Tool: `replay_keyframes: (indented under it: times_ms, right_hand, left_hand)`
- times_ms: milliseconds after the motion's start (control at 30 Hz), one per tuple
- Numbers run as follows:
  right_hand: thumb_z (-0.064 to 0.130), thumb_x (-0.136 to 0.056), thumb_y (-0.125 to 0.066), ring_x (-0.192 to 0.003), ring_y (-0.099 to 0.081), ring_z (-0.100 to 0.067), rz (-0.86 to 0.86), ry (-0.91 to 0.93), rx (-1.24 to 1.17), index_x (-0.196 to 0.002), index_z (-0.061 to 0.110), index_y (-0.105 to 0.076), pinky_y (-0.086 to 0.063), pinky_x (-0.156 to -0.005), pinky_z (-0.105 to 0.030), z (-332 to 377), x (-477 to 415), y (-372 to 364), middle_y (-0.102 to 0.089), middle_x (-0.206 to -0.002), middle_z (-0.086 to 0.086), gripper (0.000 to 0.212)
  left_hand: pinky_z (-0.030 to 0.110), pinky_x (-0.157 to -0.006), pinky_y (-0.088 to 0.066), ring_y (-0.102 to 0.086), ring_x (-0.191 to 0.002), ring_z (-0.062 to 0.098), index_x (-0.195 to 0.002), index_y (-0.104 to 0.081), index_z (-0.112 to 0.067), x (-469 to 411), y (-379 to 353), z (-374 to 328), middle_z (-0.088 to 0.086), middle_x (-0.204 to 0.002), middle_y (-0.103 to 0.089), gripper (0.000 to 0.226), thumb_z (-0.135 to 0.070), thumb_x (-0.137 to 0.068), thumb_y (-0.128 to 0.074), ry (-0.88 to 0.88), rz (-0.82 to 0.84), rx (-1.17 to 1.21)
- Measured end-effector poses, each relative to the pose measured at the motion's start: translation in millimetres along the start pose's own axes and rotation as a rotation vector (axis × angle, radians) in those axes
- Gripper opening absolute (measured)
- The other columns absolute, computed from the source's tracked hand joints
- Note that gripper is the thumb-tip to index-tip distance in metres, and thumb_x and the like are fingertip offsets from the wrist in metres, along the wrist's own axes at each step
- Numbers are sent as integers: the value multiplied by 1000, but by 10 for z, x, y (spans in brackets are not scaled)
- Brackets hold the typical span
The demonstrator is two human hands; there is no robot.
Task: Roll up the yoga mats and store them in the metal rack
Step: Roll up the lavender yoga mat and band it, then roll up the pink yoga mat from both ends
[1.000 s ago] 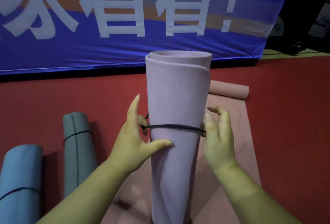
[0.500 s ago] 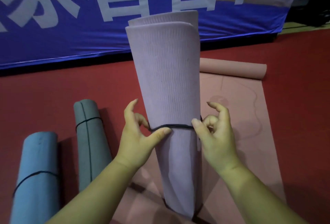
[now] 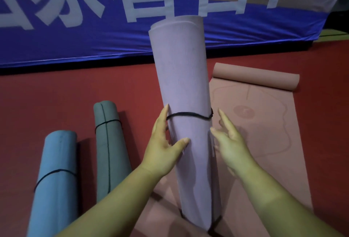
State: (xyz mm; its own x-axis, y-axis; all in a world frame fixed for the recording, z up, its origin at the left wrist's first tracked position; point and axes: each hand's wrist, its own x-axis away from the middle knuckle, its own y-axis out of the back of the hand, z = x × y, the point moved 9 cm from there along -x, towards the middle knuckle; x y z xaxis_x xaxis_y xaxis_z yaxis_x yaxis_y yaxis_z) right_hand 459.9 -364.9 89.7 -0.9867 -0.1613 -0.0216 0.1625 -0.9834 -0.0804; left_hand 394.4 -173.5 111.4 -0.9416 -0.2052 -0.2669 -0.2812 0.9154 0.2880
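A rolled lilac yoga mat (image 3: 184, 89) stands on end in the middle, leaning slightly left at the top. A black elastic band (image 3: 188, 114) circles it about halfway up, and a second black band sits near its base. My left hand (image 3: 162, 144) holds the roll from the left, thumb across the front below the band, fingers straight along its side. My right hand (image 3: 229, 142) hovers just to the right with straight fingers, apart from the roll. A pink mat (image 3: 262, 123) lies unrolled beneath, its far end curled.
Two rolled mats tied with black bands lie on the red floor at left: a blue one (image 3: 56, 176) and a grey-green one (image 3: 108, 142). A blue banner (image 3: 94, 34) with white characters hangs across the back. No metal rack is in view.
Both hands have let go of the black band, which now sits around the roll. My right hand has drawn away from the roll; my left thumb has moved lower on it.
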Motion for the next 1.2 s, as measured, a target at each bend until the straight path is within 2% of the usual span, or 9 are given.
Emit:
replay_keyframes:
  times_ms: [100, 167, 367, 533, 667, 767, 900, 1000, 1200]
  right_hand:
    - [16, -102, -57, -91, -58, 24, 46, -80, -46, -156, 39, -30, -47, -71, -6, -98, -39, -71, -53, -138, 11, 65]
    - [19, -103, -56, -92, -59, 25, 74, -95, -3, -156, 37, -30, -46, -72, -1, -127, -39, -168, -57, -134, 13, 62]
    - [24, -104, -54, -104, -60, 20, 127, -15, 61, -143, 54, -38, -48, -86, -9, 72, 21, -587, -66, -110, 36, 52]
    - [42, -94, -64, -127, -57, -3, 210, 44, 20, -154, 49, -27, -42, -113, -37, 710, -43, -1364, -59, -136, 18, 71]
    - [24, -103, -57, -114, -57, 9, 370, 34, -13, -160, 39, -18, -46, -86, -7, 870, 106, -2158, -49, -141, 8, 71]
    - [25, -104, -56, -114, -54, 11, 416, 3, 5, -161, 31, -18, -41, -72, 4, 663, 260, -2694, -45, -150, 1, 69]
    - [31, -102, -59, -139, -42, -8, 504, -85, 22, -161, 35, -10, -39, -102, -17, 153, 530, -3359, -36, -161, -4, 77]
    - [34, -97, -66, -136, -48, -14, 509, -185, 176, -161, 37, -11, -39, -113, -34, -508, 737, -3591, -40, -158, -1, 84]
    - [13, -102, -54, -123, -57, -9, 600, -357, 394, -162, 31, -10, -45, -93, -18, -1670, 1266, -3387, -44, -156, 3, 76]
  left_hand:
    - [33, -103, -53, -46, -136, 4, -147, -6, -69, 53, 131, 79, -19, -156, -27, 112, -22, -82, -83, 32, -28, -7]
    - [37, -107, -49, -46, -134, 6, -148, 0, -68, 52, 188, 128, -13, -153, -27, 114, -28, -81, -83, 65, -49, -27]
    - [50, -115, -39, -38, -145, 13, -152, -1, -62, 127, 442, 43, -23, -160, -29, 101, -45, -84, -74, 12, -107, 32]
    - [36, -103, -53, -62, -120, 7, -150, -22, -53, 47, 1377, -501, -14, -147, -50, 83, -36, -88, -75, -44, -429, 94]
    - [16, -91, -52, -64, -108, -4, -147, -33, -43, 147, 2209, -660, -12, -135, -60, 63, -41, -94, -68, -6, -648, 60]
    - [29, -96, -53, -65, -109, -1, -143, -37, -46, 333, 2638, -496, -14, -130, -62, 57, -47, -95, -66, 84, -671, 34]
    - [36, -100, -46, -58, -123, 12, -155, -23, -42, 766, 3088, 45, -6, -145, -53, 69, -47, -97, -61, 236, -717, -56]
    - [43, -115, -34, -36, -146, 22, -160, -5, -37, 1084, 3220, 649, -2, -164, -29, 85, -44, -97, -61, 372, -656, -236]
    - [36, -124, -8, -3, -156, 22, -161, -4, -28, 1842, 2646, 1776, -10, -168, -8, 78, -44, -101, -51, 522, -307, -538]
